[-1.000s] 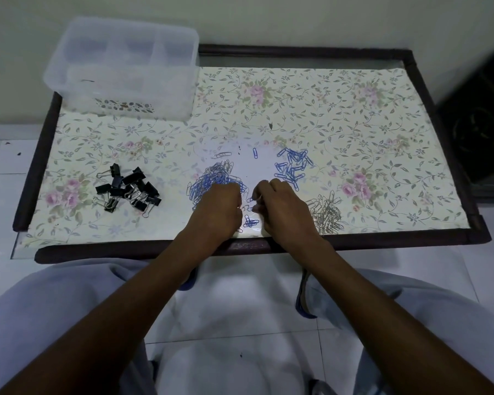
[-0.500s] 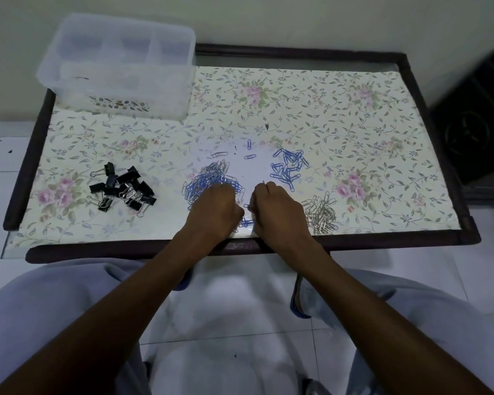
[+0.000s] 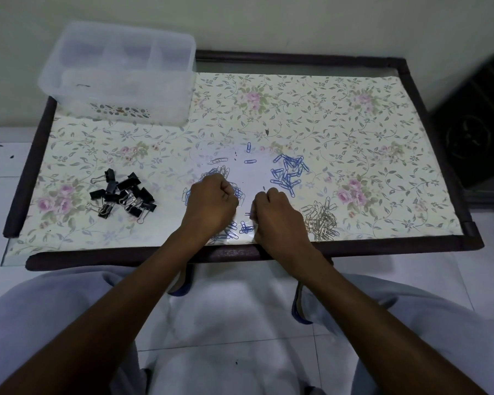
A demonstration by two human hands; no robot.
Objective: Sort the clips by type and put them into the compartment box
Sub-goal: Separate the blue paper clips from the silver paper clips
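From the head view, both hands have drawn slightly apart since a second ago: the left hand sits clenched over the mixed paper clip pile, the right hand curled by a few loose blue clips — whether either grips a clip, I cannot tell. Sorting continues; black binder clips, blue pile and silver pile lie separate, none visibly in the compartment box.

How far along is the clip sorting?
Done: black binder clips, silver paper clips and blue paper clips lie in separate heaps. In hand: left hand and right hand pick through mixed clips. Left: the clear compartment box looks nearly empty.
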